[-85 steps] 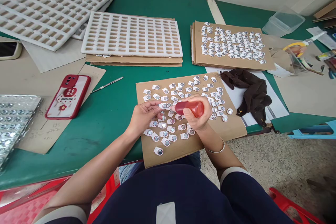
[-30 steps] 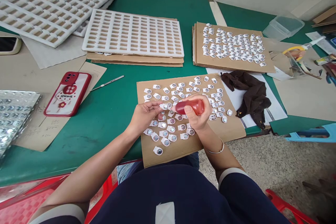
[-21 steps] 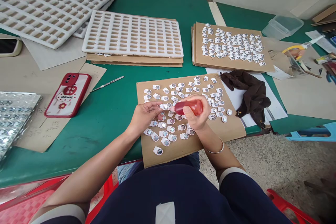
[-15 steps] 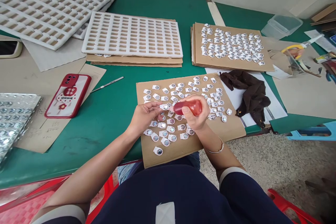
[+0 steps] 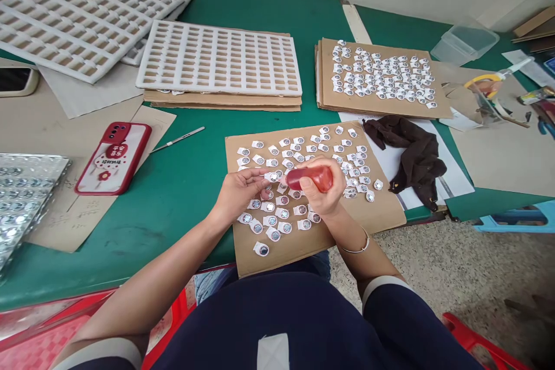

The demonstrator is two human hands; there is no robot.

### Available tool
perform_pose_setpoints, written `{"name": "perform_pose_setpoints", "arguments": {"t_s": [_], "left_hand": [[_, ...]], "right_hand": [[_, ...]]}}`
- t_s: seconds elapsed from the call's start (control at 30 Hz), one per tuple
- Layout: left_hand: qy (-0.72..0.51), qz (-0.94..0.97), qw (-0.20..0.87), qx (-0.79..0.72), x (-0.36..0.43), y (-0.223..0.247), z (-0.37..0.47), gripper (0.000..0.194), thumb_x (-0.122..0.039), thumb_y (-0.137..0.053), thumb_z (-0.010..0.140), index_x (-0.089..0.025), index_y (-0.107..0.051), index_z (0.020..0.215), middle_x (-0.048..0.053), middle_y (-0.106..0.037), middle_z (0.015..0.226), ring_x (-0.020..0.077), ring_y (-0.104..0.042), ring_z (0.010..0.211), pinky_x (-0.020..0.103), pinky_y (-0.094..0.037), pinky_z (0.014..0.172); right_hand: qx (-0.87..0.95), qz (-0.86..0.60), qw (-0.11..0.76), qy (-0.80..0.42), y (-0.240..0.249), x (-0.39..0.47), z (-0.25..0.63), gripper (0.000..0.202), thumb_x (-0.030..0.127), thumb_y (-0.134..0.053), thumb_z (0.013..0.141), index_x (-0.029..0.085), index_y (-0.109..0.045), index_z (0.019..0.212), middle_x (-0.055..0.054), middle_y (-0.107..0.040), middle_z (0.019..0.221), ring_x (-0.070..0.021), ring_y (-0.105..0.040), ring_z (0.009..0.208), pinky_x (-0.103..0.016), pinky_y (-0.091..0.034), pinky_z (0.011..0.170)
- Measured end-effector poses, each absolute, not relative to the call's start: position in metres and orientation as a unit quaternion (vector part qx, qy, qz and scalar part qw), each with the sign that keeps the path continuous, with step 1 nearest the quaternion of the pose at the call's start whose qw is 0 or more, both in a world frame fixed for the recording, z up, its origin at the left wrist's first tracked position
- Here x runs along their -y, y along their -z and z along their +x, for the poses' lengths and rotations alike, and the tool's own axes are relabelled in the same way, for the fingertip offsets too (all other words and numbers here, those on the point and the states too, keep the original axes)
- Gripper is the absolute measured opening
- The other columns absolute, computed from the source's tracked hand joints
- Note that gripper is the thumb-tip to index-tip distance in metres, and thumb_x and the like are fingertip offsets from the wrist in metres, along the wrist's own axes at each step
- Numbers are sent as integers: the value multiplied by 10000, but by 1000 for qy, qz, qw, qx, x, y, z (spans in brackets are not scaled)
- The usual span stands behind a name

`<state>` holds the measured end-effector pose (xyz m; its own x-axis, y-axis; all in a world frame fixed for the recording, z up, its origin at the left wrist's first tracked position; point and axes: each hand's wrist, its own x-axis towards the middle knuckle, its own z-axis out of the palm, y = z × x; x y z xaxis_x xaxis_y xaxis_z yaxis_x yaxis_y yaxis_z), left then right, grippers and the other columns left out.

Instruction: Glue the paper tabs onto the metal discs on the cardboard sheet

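Observation:
Between the fingertips of my left hand (image 5: 241,192) is a small white-tabbed disc (image 5: 272,177) with a silvery centre. My right hand (image 5: 323,192) is wrapped round a red squeeze bottle (image 5: 309,178), lying nearly level. The bottle's pale tip points left and meets or almost meets the disc; whether they touch I cannot tell. Below both hands a brown cardboard sheet (image 5: 381,211) carries many similar discs, spread in loose rows. Part of the sheet is hidden by my hands.
White slotted trays (image 5: 219,58) stand at the back left. A second disc-covered cardboard stack (image 5: 373,103) is behind the sheet. To the right lies a dark cloth (image 5: 418,156). A red-cased phone (image 5: 113,157), a thin pen-like tool (image 5: 178,139) and a clear blister tray (image 5: 30,196) are leftward.

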<state>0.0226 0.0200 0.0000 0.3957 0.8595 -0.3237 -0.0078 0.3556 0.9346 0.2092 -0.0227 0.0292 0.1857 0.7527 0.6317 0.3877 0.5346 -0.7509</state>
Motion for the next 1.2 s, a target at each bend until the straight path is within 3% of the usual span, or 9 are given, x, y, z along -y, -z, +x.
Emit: {"name": "perform_pose_setpoints", "arguments": {"t_s": [0.73,1.2], "left_hand": [[-307,479,687,-451,-19,-5,24,342,-321,-705,713,-149,-637,1001,4,-648,608,125,-607,546,250,-496,573],[-313,472,692,-447,-19,-8,24,344,-327,-710,716,-134,-619,986,21,-657,603,140,-619,572,254,-490,583]], "right_hand": [[634,-481,592,-127,-29,23,210,209,353,-582,817,215,-476,934,-20,-606,846,-171,-612,767,-347,-527,686],[487,-474,717,-153,-21,14,215,238,438,-496,822,219,-462,906,-22,-533,776,-170,-596,698,-319,-528,584]]}}
